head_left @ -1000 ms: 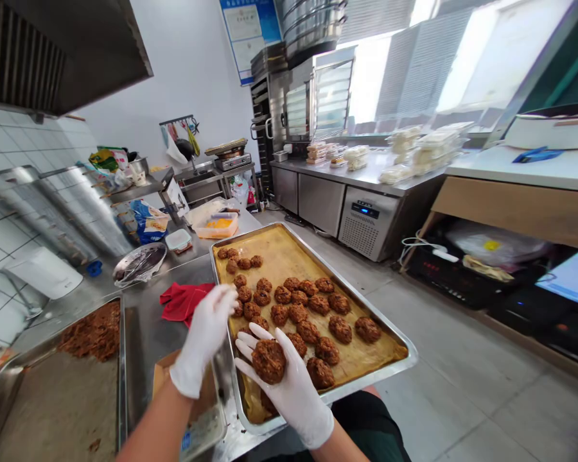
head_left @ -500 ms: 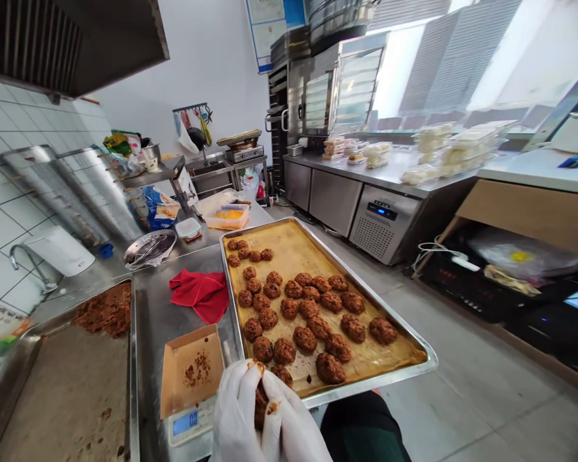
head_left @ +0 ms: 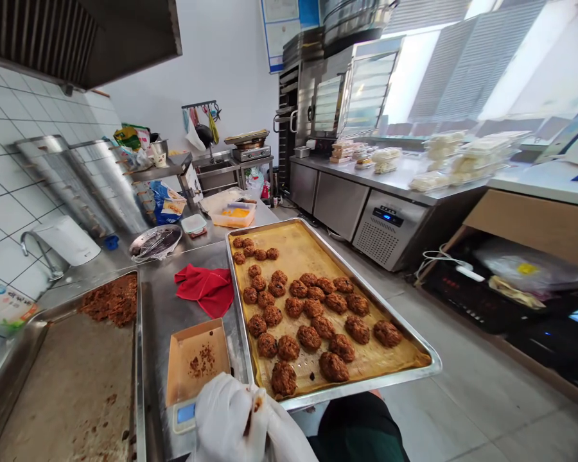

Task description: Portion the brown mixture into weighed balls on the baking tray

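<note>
My left hand and my right hand, both in white gloves smeared with brown, are cupped together at the bottom of the view. A sliver of a ball of brown mixture shows between them; the rest is hidden by the gloves. Just beyond lies a metal tray lined with yellowish paper, bearing several lumpy brown balls. Beside my left hand, a cardboard box with crumbs rests on a digital scale, partly covered by the glove.
On the left, a second metal tray holds a heap of brown mixture in its far corner. A red cloth lies between the trays. Farther back are a foil-covered bowl and a plastic container. Steel counters line the right.
My hands have shifted slightly left and down, still pressed together, and turned so that less of the ball shows. The camera view has shifted slightly.
</note>
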`<state>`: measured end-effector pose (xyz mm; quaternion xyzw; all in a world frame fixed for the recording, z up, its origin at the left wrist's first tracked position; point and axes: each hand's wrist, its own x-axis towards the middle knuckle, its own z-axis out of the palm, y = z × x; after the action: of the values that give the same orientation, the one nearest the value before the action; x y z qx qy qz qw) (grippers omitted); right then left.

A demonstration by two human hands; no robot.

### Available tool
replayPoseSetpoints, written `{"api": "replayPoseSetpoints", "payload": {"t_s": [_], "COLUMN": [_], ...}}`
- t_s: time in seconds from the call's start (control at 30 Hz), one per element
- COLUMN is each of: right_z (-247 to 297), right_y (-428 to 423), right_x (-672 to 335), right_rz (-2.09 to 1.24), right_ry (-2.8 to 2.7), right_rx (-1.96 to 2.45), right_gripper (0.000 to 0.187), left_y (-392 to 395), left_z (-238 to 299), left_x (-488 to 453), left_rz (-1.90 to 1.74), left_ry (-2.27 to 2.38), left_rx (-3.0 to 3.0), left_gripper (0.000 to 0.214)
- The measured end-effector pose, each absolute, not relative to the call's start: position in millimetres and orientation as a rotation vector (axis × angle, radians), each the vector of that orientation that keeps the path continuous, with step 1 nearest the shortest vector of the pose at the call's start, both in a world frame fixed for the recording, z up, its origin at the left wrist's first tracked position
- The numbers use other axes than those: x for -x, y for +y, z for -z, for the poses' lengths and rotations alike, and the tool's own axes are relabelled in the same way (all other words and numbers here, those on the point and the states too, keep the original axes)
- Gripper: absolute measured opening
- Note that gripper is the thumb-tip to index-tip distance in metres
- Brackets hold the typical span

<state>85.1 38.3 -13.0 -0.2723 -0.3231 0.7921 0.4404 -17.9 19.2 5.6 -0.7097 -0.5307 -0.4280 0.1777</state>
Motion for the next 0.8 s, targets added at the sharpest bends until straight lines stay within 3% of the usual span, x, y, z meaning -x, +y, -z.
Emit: {"api": "replayPoseSetpoints", "payload": {"t_s": [0.07,0.17,0.27,0.47,0.6,0.8], "right_z": [9.9,1.5,-3.3,11.6,13.4,2.4], "right_y": [37.7,35.2,30.3,22.4,22.3,26.1], "right_x": [-90.8,-102.0,-109.0,-99.8,-91.3,-90.1], "right_rz": [-1.955,-1.776,-1.671,-1.86,-1.896,-2.042], "right_ry": [-0.82,-0.943,-1.032,-0.803,-0.638,-0.474], "right_rx": [0.741,0.953,1.006,0.723,0.669,0.583], "right_gripper": [0.034,0.039,0.042,0.044,0.036,0.023], "left_y": [18.9,18.4,15.3,9.7,11.8,15.1], "left_z": [-4.4,-1.4,1.6,0.4,-8.5,-17.2], "left_x": [21.0,23.2,19.4,7.2,10.6,19.6], "left_rz": [1.164,1.096,1.144,1.284,1.332,1.261], "left_ry": [-1.552,-1.721,-1.81,-1.691,-1.676,-1.741], "left_rx": [1.914,1.887,2.04,1.829,1.908,1.976], "left_gripper": [0.013,0.029,0.027,0.021,0.009,0.026]}}
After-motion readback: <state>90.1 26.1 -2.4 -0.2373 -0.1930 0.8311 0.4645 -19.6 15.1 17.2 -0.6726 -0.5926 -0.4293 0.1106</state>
